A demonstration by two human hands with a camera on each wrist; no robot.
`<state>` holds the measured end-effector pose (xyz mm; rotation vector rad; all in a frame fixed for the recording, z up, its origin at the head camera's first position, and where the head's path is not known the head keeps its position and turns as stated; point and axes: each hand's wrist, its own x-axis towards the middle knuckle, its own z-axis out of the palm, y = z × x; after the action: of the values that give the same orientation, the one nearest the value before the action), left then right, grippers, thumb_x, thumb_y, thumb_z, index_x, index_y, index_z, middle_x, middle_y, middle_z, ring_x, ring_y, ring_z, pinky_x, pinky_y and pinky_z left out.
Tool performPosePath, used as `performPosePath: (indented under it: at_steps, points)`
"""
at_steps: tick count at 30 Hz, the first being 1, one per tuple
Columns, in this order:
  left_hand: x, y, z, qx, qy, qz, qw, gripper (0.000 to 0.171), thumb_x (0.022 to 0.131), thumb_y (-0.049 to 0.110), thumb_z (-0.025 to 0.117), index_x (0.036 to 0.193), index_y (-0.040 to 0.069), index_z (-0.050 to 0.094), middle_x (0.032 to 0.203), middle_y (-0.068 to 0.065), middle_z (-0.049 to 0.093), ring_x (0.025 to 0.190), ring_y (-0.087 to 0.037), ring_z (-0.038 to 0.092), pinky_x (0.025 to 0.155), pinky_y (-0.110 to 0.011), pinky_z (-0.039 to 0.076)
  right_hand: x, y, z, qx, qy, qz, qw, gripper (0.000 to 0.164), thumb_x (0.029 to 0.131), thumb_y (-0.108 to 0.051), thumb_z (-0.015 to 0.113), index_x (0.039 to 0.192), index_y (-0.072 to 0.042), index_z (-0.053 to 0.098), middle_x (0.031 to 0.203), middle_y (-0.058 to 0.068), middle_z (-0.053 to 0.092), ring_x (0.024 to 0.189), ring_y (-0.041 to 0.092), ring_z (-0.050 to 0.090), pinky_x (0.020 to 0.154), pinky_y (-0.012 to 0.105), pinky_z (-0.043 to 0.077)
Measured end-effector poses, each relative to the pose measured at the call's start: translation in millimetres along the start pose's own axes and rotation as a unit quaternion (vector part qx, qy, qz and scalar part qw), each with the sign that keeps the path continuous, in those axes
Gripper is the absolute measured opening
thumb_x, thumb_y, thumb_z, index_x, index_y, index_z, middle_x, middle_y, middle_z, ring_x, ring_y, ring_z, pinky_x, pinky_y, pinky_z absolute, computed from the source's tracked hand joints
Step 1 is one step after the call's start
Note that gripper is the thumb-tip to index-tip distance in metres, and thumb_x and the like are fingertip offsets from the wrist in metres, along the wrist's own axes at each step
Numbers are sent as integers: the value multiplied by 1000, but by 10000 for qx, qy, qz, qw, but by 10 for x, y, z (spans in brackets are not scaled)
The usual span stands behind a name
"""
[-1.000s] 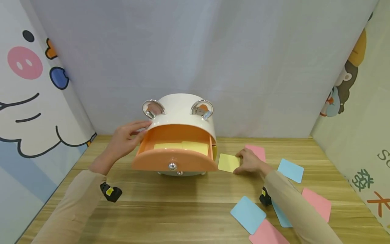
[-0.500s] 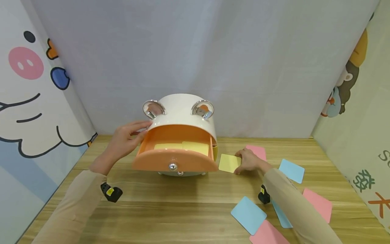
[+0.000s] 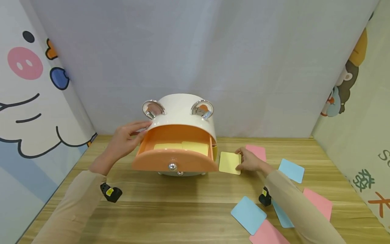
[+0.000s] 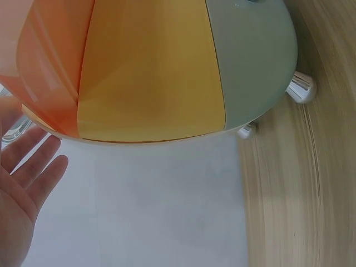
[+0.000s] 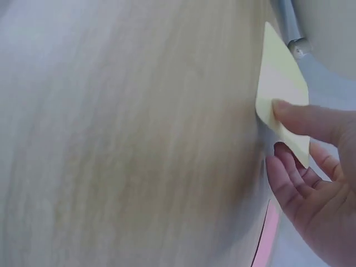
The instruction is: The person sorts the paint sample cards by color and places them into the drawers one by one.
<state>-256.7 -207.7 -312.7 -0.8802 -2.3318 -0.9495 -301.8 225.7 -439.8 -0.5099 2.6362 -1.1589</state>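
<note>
A white mini drawer cabinet with two silver ears stands at the back of the table. Its orange top drawer is pulled out, and yellow cards lie inside. My left hand touches the cabinet's upper left side, its fingers mostly straight in the left wrist view. To the right of the cabinet, my right hand pinches a yellow card by its right edge. The right wrist view shows that card tilted, raised off the tabletop on at least one side, with the thumb on its face.
Blue cards and pink cards lie scattered on the right of the wooden table. A blue card partly overlaps a pink card near the front. A grey curtain hangs behind the table.
The yellow card at my right hand has come up off the table and tilted. My right fingers have closed further on its edge. The left hand and drawer have stayed put.
</note>
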Motion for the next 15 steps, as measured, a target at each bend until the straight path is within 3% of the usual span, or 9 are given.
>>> performPosePath:
  at_steps: [4, 8, 12, 15]
  points:
    - [-3, -3, 3, 58, -51, -44, 10000, 30, 87, 1, 58, 117, 0, 61, 116, -18, 60, 102, -33, 58, 74, -41, 54, -37, -43, -26, 488, 8, 203, 9986, 52, 71, 11, 63, 117, 13, 40, 95, 19, 49, 67, 15, 49, 54, 21, 45]
    - [-6, -16, 5, 111, -86, -61, 9999, 30, 87, 3, 58, 117, 0, 61, 116, -17, 59, 103, -31, 58, 75, -39, 54, -95, -67, -109, 882, -49, 138, 9960, 48, 75, 13, 57, 119, 15, 39, 91, 14, 42, 60, 10, 40, 52, 20, 44]
    - [-10, -24, 8, 93, -66, -50, 9999, 31, 87, 2, 58, 118, 0, 61, 116, -17, 59, 103, -32, 58, 75, -40, 54, -186, -118, -261, 1147, -132, 72, 9933, 47, 80, 10, 55, 123, 16, 36, 91, 13, 37, 63, 10, 45, 62, 31, 54]
    - [-13, -24, 6, 83, -56, -54, 9999, 30, 87, 2, 58, 118, 0, 61, 116, -17, 59, 103, -33, 57, 75, -40, 54, -263, -194, -412, 1191, -183, 86, 9927, 47, 84, 7, 54, 126, 14, 34, 95, 15, 37, 72, 13, 49, 74, 41, 55]
